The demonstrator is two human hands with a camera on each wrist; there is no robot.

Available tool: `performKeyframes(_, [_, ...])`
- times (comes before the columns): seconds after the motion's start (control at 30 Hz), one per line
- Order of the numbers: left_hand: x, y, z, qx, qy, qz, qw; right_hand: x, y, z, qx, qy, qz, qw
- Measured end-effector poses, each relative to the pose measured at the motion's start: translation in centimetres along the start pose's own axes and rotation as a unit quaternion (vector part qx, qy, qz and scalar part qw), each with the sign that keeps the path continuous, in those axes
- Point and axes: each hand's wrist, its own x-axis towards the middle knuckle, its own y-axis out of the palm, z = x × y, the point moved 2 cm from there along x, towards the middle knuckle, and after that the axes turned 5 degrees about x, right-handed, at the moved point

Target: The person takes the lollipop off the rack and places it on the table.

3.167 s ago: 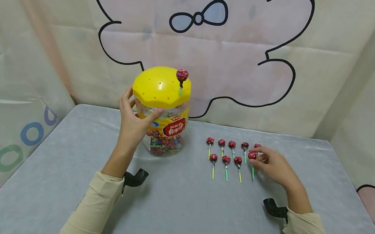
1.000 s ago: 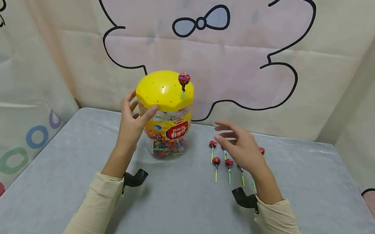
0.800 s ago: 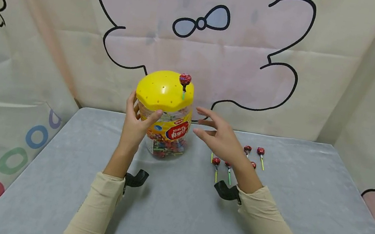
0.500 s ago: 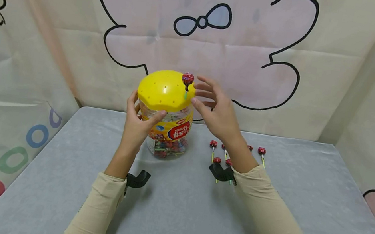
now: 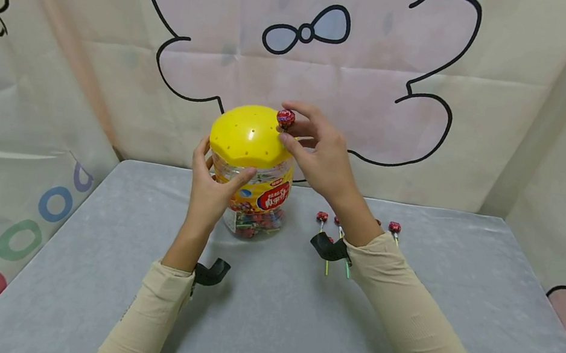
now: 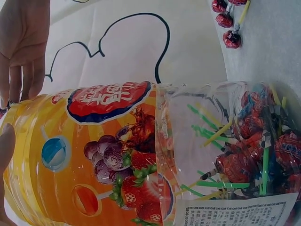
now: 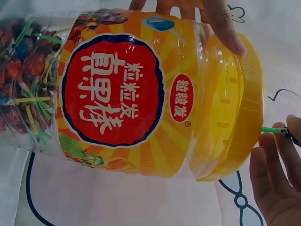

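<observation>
A clear plastic jar (image 5: 273, 196) with a bright yellow lid (image 5: 245, 134) stands on the table, wrapped lollipops heaped in its bottom. My left hand (image 5: 212, 190) grips it from the left near its neck, thumb in front and fingers behind. A red-wrapped lollipop (image 5: 285, 118) stands upright at the lid's right side. The fingers of my right hand (image 5: 324, 155) close around it. In the right wrist view its green stick (image 7: 270, 130) meets the lid's top, and part of the wrapper is hidden by the fingers.
Right of the jar, red lollipops (image 5: 322, 216) lie in rows on the grey tablecloth (image 5: 261, 320); my right forearm and its black wrist mount (image 5: 329, 247) cover several. A printed cloth backdrop (image 5: 339, 93) rises behind the table.
My right hand has left the lollipop rows and moved left and up to the lollipop on the lid, which it now holds. My left hand stays on the jar.
</observation>
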Motion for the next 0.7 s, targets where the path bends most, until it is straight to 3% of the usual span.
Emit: performKeyframes(0.7, [0.07,-0.03,0.21,0.011,0.000,0.000,0.9999,0.38,-0.75,0.49,0.023,0.013,-0.016,1.000])
